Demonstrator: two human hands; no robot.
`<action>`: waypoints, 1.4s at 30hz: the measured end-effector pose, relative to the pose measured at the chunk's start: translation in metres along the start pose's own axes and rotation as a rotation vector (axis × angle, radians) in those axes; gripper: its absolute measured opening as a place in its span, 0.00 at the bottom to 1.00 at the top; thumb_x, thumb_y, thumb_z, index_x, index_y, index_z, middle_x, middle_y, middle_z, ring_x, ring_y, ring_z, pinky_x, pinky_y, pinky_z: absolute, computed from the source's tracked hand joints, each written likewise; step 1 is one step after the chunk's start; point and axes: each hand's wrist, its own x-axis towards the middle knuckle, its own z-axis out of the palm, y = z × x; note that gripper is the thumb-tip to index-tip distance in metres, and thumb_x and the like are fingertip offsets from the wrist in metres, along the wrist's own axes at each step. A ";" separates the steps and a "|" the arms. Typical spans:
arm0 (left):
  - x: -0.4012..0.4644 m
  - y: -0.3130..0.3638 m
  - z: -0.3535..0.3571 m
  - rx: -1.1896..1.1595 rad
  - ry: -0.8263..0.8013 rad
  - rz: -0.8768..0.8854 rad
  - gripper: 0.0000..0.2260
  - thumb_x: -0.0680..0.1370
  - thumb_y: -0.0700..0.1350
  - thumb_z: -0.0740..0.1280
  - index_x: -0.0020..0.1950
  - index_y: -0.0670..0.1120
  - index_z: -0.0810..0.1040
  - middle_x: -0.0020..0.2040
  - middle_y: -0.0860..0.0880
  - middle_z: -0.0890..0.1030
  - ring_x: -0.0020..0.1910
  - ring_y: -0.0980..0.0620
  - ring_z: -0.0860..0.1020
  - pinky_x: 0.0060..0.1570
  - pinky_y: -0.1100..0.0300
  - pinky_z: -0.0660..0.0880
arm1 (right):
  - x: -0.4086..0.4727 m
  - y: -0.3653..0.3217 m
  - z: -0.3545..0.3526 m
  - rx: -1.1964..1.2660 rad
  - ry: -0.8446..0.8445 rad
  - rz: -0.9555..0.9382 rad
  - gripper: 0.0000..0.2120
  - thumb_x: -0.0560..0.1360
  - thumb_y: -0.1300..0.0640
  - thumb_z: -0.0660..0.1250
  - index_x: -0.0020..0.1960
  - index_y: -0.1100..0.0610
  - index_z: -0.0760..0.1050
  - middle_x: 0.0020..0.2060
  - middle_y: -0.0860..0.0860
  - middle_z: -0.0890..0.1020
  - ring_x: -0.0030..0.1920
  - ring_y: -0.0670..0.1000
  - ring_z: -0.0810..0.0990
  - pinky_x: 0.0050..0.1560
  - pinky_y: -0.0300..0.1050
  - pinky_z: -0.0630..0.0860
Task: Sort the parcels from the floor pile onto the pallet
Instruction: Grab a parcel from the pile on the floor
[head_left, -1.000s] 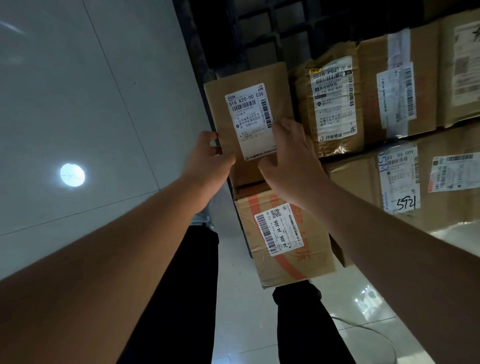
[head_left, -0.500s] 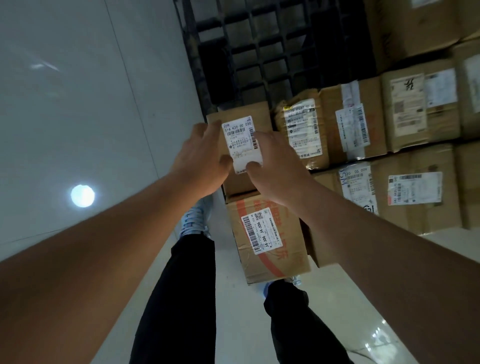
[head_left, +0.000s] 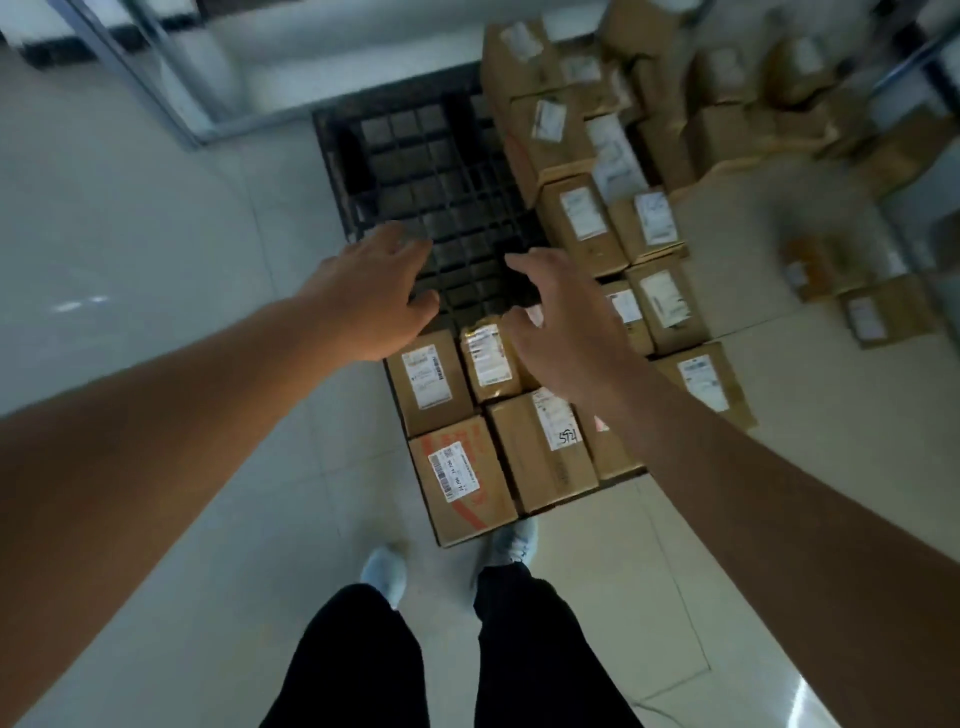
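Standing by, I see the left hand (head_left: 371, 296) spread wide with straight fingers, holding nothing, hanging over the near edge of the bare grid of the pallet (head_left: 415, 171). Just to its right the right hand (head_left: 566, 332) is spread too, its fingers loosely bent and empty, above the seam between the bare grid and the boxes. Neither hand touches a parcel, so I judge that this is the gap between one parcel set down and the next one fetched: the person stands at the pallet's near corner, both shoes on the tiled floor (head_left: 156, 208). Below the hands, the near left corner of the pallet carries four boxes I can count plainly: a small labelled box (head_left: 428, 379), a tape-wrapped parcel (head_left: 488, 358) touching it on the right, a box with orange print (head_left: 462, 478) in front, and a box marked in black pen (head_left: 545, 447) beside that. Further right and back, rows of more boxes run up the pallet's right side; I make out some eight or ten, but blur and the right arm hide part of them, so I cannot give a true count. Well apart at far right, loose cartons (head_left: 878, 312) sit on the floor, about three that I can tell. The next move, I think, calls for turning to that floor pile, gripping one parcel with both hands, and bringing it to the open grid at the left.
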 end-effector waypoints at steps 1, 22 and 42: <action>-0.009 0.006 -0.026 0.031 0.019 0.040 0.28 0.83 0.59 0.59 0.81 0.50 0.60 0.80 0.43 0.61 0.74 0.35 0.68 0.67 0.39 0.72 | -0.015 -0.012 -0.021 0.000 0.042 0.009 0.26 0.83 0.53 0.64 0.80 0.51 0.66 0.79 0.50 0.66 0.76 0.52 0.68 0.67 0.45 0.67; -0.250 0.203 -0.330 0.215 0.300 0.673 0.39 0.76 0.72 0.42 0.82 0.53 0.56 0.83 0.51 0.56 0.78 0.45 0.64 0.71 0.44 0.68 | -0.363 -0.155 -0.273 -0.294 0.579 0.133 0.25 0.83 0.40 0.61 0.78 0.44 0.69 0.75 0.46 0.71 0.73 0.50 0.71 0.64 0.47 0.67; -0.243 0.576 -0.258 0.194 0.204 0.859 0.36 0.78 0.71 0.44 0.84 0.58 0.50 0.84 0.55 0.51 0.80 0.50 0.59 0.73 0.42 0.67 | -0.548 0.089 -0.457 -0.299 0.615 0.286 0.24 0.83 0.42 0.63 0.77 0.45 0.70 0.73 0.46 0.73 0.70 0.50 0.73 0.63 0.44 0.69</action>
